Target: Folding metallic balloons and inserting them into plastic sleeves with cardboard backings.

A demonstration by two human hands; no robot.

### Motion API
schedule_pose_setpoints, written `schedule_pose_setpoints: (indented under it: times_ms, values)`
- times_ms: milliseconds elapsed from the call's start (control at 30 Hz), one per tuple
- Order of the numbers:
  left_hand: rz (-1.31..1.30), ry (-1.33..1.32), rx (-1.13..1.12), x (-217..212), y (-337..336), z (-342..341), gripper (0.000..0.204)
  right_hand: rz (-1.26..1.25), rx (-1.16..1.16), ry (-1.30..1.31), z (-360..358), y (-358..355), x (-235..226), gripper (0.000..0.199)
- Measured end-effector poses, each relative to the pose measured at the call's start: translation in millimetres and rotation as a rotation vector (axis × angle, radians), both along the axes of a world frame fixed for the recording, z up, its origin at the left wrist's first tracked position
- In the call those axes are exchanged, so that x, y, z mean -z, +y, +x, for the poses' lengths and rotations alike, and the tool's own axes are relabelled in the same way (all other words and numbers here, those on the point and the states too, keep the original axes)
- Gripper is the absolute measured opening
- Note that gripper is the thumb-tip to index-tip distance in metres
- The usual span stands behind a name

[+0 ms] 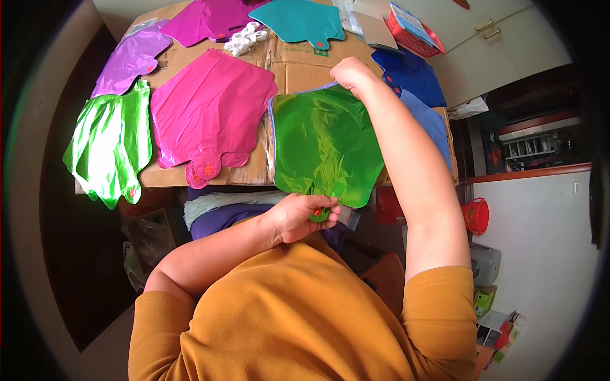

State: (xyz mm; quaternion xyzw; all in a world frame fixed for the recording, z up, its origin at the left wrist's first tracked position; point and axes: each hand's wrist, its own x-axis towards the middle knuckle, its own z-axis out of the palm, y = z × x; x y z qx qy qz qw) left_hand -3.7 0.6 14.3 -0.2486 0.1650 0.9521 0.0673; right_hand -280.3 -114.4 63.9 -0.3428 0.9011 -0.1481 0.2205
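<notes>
A flat, shiny green foil balloon (321, 136) lies over the near right part of the cardboard, its near end reaching past the edge toward me. Between thumb and fingers, my left hand (305, 216) pinches its small tab, where a red dot shows. My right hand (354, 75) is closed at the balloon's far edge, the fingers curled and partly hidden. A thin blue-violet rim shows along the green balloon's left and far edges. To its left lies a flat pink foil balloon (213, 114), untouched.
Stacks of flat foil balloons lie around the cardboard (298, 68): bright green (111, 143), lilac (130, 57), magenta (206, 19), teal (302, 22) and dark blue (413, 76). A white ribbon bundle (246, 38) sits among them. A red basket (413, 35) stands at the back right.
</notes>
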Motion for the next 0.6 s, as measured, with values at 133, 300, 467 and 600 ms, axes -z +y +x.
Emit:
schedule_pose_setpoints:
  times_ms: [133, 300, 467, 600]
  values:
    - [-0.007, -0.008, -0.005, -0.5, -4.6, 1.1, 0.008, -0.127, -0.04, -0.488, -14.6, 17.9, -11.5, 0.025]
    - [0.056, 0.063, 0.016, 12.0, -7.6, 0.8, 0.015, -0.006, -0.165, -0.296, -12.6, 29.8, -21.2, 0.031]
    - [0.301, 0.268, 0.057, 14.1, -23.0, 14.2, 0.047, -0.077, -0.185, -0.309, 1.9, 32.5, -17.2, 0.034]
    - [0.258, 0.208, 0.022, 12.9, -18.7, 14.2, 0.035, -0.146, -0.193, -0.392, 11.9, 34.0, -17.2, 0.033]
